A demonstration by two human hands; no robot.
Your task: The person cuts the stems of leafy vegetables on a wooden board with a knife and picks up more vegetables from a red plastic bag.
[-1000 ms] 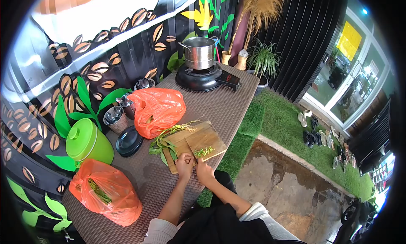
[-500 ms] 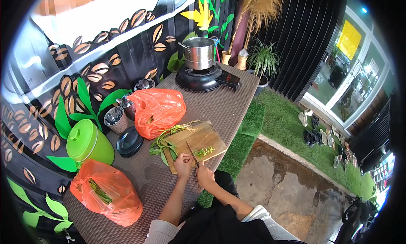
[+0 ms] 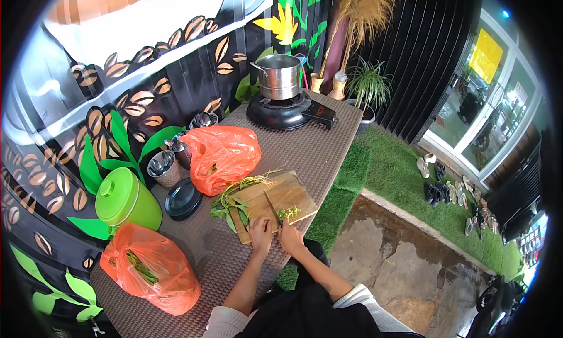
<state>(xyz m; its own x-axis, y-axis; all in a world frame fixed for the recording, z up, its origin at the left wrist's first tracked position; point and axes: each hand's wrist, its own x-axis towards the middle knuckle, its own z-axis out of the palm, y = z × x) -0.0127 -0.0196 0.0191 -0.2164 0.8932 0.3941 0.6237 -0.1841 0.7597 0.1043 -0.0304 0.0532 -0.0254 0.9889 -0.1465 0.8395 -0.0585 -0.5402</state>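
Note:
On the wooden cutting board lies a small heap of chopped greens. My right hand is closed round the handle of a knife, its blade pointing away from me over the board. Close on the left of the blade, my left hand has its fingers curled at the near edge of the board; what they pinch, if anything, is too small to make out. Uncut leafy stems with pale roots lie across the board's left and far edges.
An orange plastic bag sits beyond the board, another bag with greens at the left. A green lidded bucket, dark plates and cutlery cups line the wall. A pot stands on a portable stove.
The view has shifted slightly. My right hand and the knife have moved a little forward over the board, and my left hand has edged right, towards the blade.

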